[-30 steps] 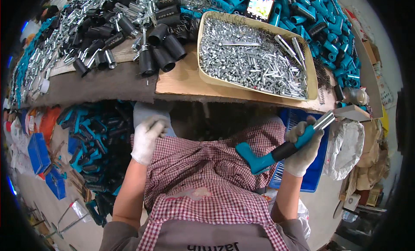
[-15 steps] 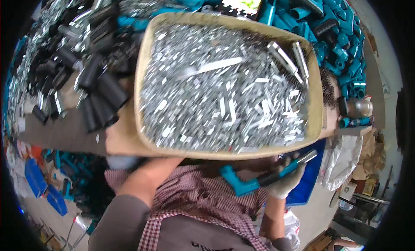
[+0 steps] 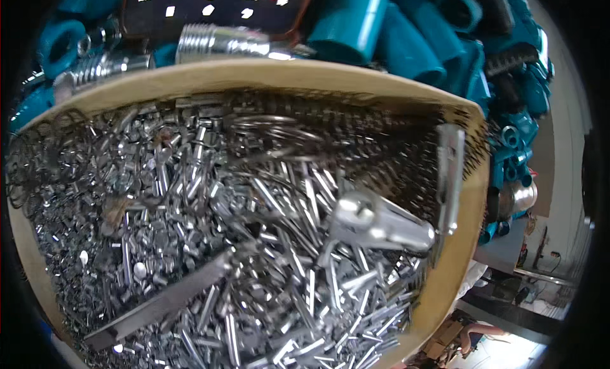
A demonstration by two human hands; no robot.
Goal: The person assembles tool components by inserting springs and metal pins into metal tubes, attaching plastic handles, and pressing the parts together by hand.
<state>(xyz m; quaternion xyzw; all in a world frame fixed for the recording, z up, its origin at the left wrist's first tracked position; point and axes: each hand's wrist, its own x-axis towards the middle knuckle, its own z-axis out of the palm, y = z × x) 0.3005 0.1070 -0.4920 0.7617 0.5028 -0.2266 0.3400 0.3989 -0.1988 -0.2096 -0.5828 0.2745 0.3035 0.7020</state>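
Neither of my hands shows now. A cream plastic tub (image 3: 298,72) full of small metal parts fills most of the head view, close up. Loose metal pins (image 3: 311,286) lie in its near middle, and dark coil springs (image 3: 406,159) are heaped at the far right. On top of the pins rests a shiny tapered metal piece (image 3: 381,223). A long narrow metal strip (image 3: 450,178) leans along the right wall. A flat metal bar (image 3: 165,299) lies slanted across the parts at the lower left.
A lit phone-like screen (image 3: 216,13) stands behind the tub, with threaded metal cylinders (image 3: 222,44) before it. Teal plastic tubes (image 3: 356,26) are piled at the far right. Beyond the right side are a clear jar (image 3: 518,197) and brown cardboard (image 3: 445,337).
The view has come much closer to the tub. Both forearms, and the teal angled tool with a metal tip in my gloved right hand, have left the picture.
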